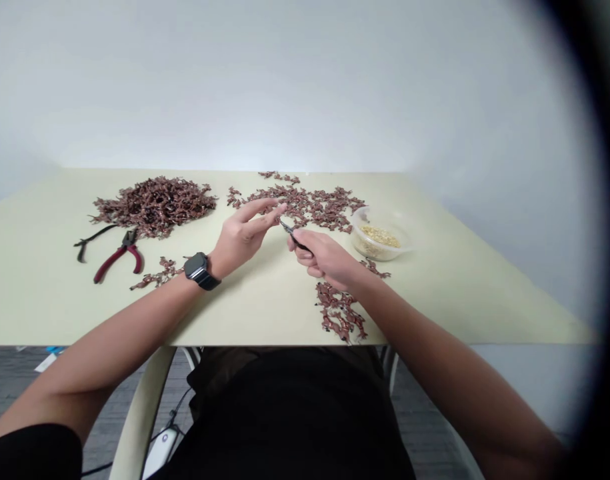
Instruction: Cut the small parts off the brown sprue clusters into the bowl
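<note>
My right hand (325, 257) is wrapped round small dark-handled pliers (299, 244), whose metal tip points up and left. The tip meets the fingertips of my left hand (242, 237). That hand has its fingers pressed together in a pinch, and whatever lies in them is too small and hidden to name. Just beyond both hands lies a spread of small brown glossy figures (329, 207). More brown figures (337, 310) lie near the table's front edge, below my right wrist.
A clear plastic bowl (377, 252) holds small gold-coloured pieces (379, 236). At the left rise a big heap of brown figures (155, 203), red-handled pliers (117, 259) and a black-handled tool (92, 241). Another few figures (157, 275) lie by my left wrist on the pale table (465, 293).
</note>
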Motion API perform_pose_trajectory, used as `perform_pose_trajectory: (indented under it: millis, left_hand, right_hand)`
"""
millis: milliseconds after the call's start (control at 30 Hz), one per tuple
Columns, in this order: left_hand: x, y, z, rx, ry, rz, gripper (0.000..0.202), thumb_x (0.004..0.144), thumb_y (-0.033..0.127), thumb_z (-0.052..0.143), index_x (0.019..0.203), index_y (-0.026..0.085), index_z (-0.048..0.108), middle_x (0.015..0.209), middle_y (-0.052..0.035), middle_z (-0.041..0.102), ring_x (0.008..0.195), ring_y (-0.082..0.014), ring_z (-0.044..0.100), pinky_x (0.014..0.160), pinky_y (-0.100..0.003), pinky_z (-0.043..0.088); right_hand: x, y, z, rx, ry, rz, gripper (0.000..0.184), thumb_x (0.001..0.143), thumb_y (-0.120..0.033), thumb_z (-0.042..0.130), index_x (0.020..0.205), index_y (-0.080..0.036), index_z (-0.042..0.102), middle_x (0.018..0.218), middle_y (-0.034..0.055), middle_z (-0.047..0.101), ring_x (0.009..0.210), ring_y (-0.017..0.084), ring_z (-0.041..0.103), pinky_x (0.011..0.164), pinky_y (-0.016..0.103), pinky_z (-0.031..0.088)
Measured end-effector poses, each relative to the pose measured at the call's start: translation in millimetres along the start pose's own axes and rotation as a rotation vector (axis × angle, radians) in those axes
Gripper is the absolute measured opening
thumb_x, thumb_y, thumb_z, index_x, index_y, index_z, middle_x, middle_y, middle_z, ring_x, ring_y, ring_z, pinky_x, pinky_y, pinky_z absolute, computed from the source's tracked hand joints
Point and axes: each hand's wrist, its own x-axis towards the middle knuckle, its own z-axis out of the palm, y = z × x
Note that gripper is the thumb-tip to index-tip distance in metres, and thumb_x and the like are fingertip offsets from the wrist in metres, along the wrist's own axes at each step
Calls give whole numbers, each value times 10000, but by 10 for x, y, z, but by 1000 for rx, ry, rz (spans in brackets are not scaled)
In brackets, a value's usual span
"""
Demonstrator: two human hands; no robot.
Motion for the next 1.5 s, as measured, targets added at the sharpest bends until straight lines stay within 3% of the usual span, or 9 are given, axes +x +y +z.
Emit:
perform_pose_trajectory:
  millis: [133, 267, 400, 733, 967, 1100, 1267, 1333, 1500]
  left_hand:
    - [19, -12, -12, -54, -16, -32, 286, 1017, 330, 670, 1277, 327, 789, 1340, -65, 736, 1202, -222, 701, 1049, -408, 591]
    - [24, 20, 58, -366, -47, -302, 294, 974, 435, 725, 1174, 246, 826, 1265, -95, 768, 1131, -239, 732, 1066, -443, 582]
    - [17, 49, 75, -665, -177, -466, 362, 956, 510, 727, 1079, 186, 830, 1252, -126, 756, 1077, -234, 746, 1028, -440, 610]
    - [5, 79, 75, -792, -254, -582, 393, 957, 524, 724, 1075, 162, 823, 1203, -147, 770, 975, -211, 770, 995, -402, 626]
    - [-1, 64, 84, -793, -275, -565, 367, 979, 504, 702, 1081, 176, 829, 1214, -146, 774, 972, -211, 774, 988, -414, 632]
    - [11, 59, 65, -443, -129, -316, 309, 978, 418, 725, 1198, 225, 822, 1272, -117, 767, 1149, -244, 734, 1080, -445, 577]
    - [11, 1, 24, -46, -21, 19, 307, 1008, 334, 680, 1297, 305, 780, 1346, -81, 735, 1235, -232, 682, 1077, -431, 558]
    - [0, -13, 43, -90, -25, -24, 298, 1002, 343, 689, 1278, 297, 791, 1323, -86, 747, 1234, -237, 684, 1089, -436, 549]
    - [-19, 25, 112, -543, -121, -356, 320, 996, 442, 691, 1166, 206, 826, 1238, -121, 771, 1040, -230, 748, 1001, -439, 607]
  right_hand:
    - [-10, -9, -39, -17, 4, -18, 427, 1015, -650, 469, 934, -244, 575, 711, -44, 315, 563, 131, 207, 477, 276, 169]
    - [14, 27, -106, -403, 219, -267, 364, 1016, -564, 521, 945, -224, 632, 760, -3, 511, 658, 158, 446, 583, 304, 342]
    - [6, 39, -164, -715, 383, -447, 300, 1012, -484, 553, 1049, -204, 655, 790, 15, 607, 694, 175, 510, 666, 328, 371]
    - [35, 84, -245, -878, 414, -669, 247, 1002, -399, 582, 1101, -184, 653, 972, 80, 695, 781, 202, 575, 726, 337, 424]
    - [-2, 39, -238, -876, 394, -653, 269, 1004, -416, 580, 1105, -179, 661, 961, 74, 687, 796, 200, 571, 738, 338, 410]
    - [-25, -11, -166, -679, 297, -449, 300, 1016, -486, 549, 983, -203, 642, 782, 13, 582, 697, 167, 496, 662, 320, 360]
    - [-42, -57, -134, -216, -8, -59, 413, 1045, -596, 432, 887, -235, 553, 673, -48, 292, 561, 131, 257, 508, 288, 203]
    - [-46, -59, -156, -197, -13, -41, 414, 1043, -603, 430, 904, -237, 565, 677, -48, 285, 555, 131, 242, 498, 289, 192]
    - [-33, -23, -225, -635, 319, -381, 325, 1014, -519, 548, 968, -212, 646, 770, 13, 569, 675, 167, 477, 636, 323, 356]
